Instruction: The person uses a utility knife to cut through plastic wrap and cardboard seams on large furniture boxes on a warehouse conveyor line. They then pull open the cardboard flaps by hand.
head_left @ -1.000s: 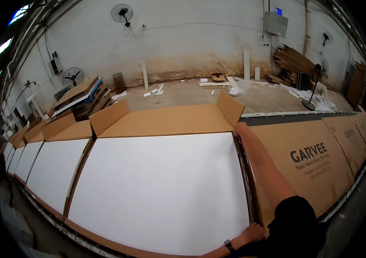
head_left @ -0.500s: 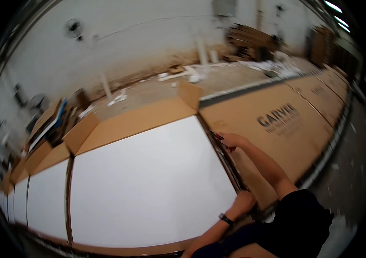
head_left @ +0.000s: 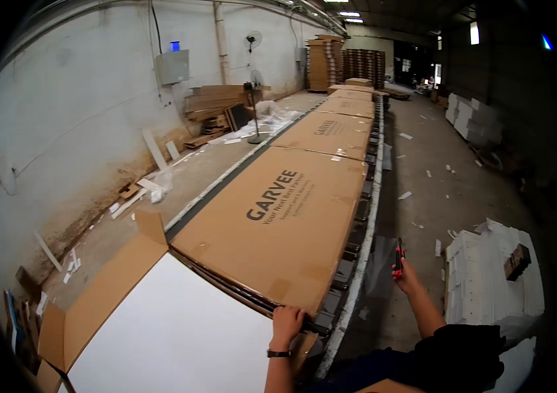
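Observation:
My right hand (head_left: 407, 276) is closed around a red-and-black box cutter (head_left: 399, 254), held upright to the right of the conveyor. My left hand (head_left: 287, 322), with a dark band on its wrist, has its fingers curled over a carton edge at the seam between two boxes. On its left lies an open carton (head_left: 109, 270) with raised brown flaps and a white panel (head_left: 170, 331) inside. Beyond the seam is a closed brown carton (head_left: 262, 252) with dark print and pieces of clear tape.
More closed cartons (head_left: 331, 131) run along the roller conveyor (head_left: 357, 275). White foam blocks (head_left: 491, 281) are stacked at the right, with a small dark block (head_left: 517, 262) on top. Scraps litter the floor. Stacked cardboard (head_left: 219, 105) and a standing fan (head_left: 253, 111) are near the left wall.
My view has swung right along the conveyor. My right hand, with the cutter, has moved from the seam out past the conveyor's right edge. My left hand stays by the seam's near end.

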The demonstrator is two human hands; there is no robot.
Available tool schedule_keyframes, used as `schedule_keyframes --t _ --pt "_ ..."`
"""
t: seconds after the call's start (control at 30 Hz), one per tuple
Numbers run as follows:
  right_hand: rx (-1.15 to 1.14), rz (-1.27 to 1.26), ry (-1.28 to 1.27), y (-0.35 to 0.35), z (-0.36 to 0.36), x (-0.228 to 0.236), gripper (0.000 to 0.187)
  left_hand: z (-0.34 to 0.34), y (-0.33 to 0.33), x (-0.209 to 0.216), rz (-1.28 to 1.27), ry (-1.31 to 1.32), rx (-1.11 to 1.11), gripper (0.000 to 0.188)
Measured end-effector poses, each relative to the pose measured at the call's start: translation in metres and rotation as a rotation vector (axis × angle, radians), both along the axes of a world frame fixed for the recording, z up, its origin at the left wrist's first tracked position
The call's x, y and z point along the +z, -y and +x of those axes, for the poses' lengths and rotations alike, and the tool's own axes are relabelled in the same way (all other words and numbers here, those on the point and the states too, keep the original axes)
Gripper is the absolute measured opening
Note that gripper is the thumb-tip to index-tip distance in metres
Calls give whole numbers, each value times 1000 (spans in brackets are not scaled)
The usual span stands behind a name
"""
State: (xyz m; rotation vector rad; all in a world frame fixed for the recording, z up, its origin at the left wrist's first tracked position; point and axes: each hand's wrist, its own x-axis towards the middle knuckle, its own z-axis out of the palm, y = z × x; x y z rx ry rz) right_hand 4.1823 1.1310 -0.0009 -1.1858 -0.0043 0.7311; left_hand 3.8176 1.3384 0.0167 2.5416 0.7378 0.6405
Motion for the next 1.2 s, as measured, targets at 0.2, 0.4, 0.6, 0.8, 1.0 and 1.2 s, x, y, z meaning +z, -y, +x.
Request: schedule_keyframes --t 0.2,0.4,0.6,0.8,1.0,1.2 --pt "54 -34 39 -12 8 -12 31 -2 5 6 -26 15 27 22" --pt "232 27 203 -90 75 -4 28 17 12 2 -94 68 264 19" --pt "178 86 223 -192 206 -4 21 18 7 -12 8 238 620 14" --pt "167 48 181 -283 325 -11 21 27 13 0 191 -3 888 5" --pt "209 -13 195 -341 406 -22 23 32 7 1 205 -86 978 4" --pt "331 -129 271 -348 475 -25 26 33 10 -3 201 -107 957 6"
